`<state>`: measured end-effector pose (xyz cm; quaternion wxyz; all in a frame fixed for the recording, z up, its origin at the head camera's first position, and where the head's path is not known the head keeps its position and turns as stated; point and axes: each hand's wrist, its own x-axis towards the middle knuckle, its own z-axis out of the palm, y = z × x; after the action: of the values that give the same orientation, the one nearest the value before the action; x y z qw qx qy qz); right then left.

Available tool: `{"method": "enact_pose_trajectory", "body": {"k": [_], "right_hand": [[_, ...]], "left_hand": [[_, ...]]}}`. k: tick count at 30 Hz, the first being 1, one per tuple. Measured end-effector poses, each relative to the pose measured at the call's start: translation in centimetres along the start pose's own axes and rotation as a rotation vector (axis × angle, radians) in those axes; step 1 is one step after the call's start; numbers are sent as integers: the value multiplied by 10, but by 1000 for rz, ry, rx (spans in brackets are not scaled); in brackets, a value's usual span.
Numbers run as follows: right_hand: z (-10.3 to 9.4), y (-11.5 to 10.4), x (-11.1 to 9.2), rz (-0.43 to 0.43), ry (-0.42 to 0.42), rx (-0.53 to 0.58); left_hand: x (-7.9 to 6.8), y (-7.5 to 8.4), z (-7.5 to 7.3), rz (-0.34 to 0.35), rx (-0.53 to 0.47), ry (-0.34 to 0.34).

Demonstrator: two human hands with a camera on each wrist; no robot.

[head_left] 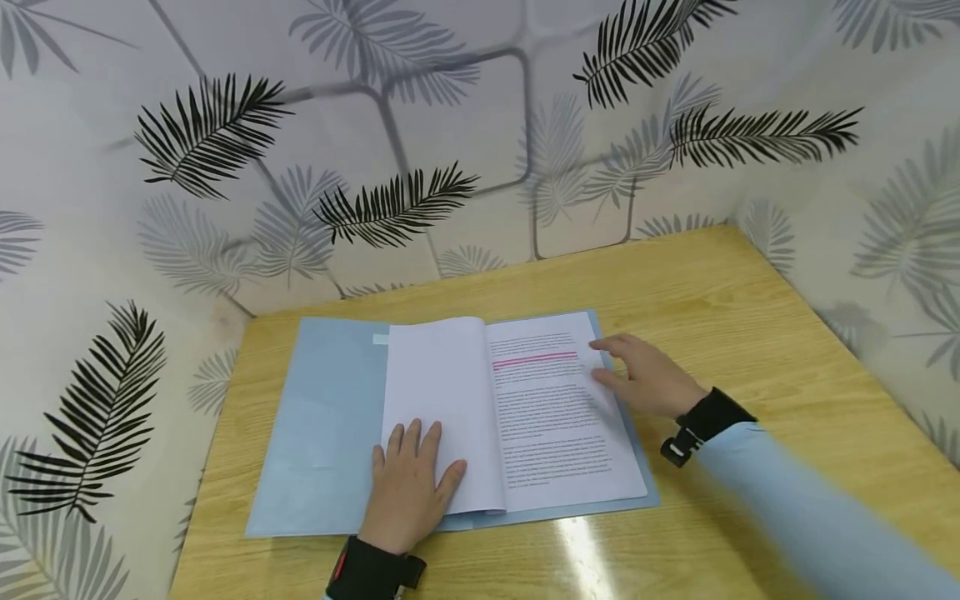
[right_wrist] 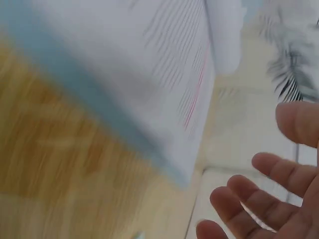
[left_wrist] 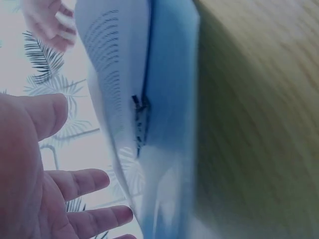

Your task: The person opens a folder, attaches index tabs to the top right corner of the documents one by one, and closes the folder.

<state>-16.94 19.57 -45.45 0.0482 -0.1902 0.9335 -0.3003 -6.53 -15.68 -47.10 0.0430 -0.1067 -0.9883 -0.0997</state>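
Note:
A light blue folder (head_left: pixel 322 417) lies spread on the table with white paper sheets inside. The turned sheet on the left (head_left: pixel 435 375) shows a blank side. On the right, a printed page (head_left: pixel 555 417) carries lines of text and a pink highlighted line (head_left: pixel 534 360) near its top. My left hand (head_left: pixel 408 487) rests with spread fingers on the lower part of the blank sheet. Over the right edge of the printed page is my right hand (head_left: pixel 648 375), its fingers extended and holding nothing. A metal clasp (left_wrist: pixel 141 117) shows at the folder's spine in the left wrist view.
The wooden table (head_left: pixel 750 333) extends around the folder. Behind and beside it hangs a white cloth (head_left: pixel 480 125) with black and grey leaf prints. Black bands (head_left: pixel 708 421) are on both wrists.

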Motion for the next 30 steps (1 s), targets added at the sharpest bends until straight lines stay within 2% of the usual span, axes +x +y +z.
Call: {"method": "enact_pose_trajectory", "body": {"k": [4,9,15,20,30], "right_hand": [[-18,41,-10,153,27,-42],[-28,68,-19,238,20,-109],[-31,81,-28,253,-7,-188],[-31,83,-32,275,1,-219],[-27,80,-32,305,26,-188]], "left_hand": [[-1,3,-4,28,18,12],[0,7,-7,43,11,14],[1,11,-11,58,-14,22],[4,14,-15,68,-26,39],[7,16,-17,106,-68,72]]}}
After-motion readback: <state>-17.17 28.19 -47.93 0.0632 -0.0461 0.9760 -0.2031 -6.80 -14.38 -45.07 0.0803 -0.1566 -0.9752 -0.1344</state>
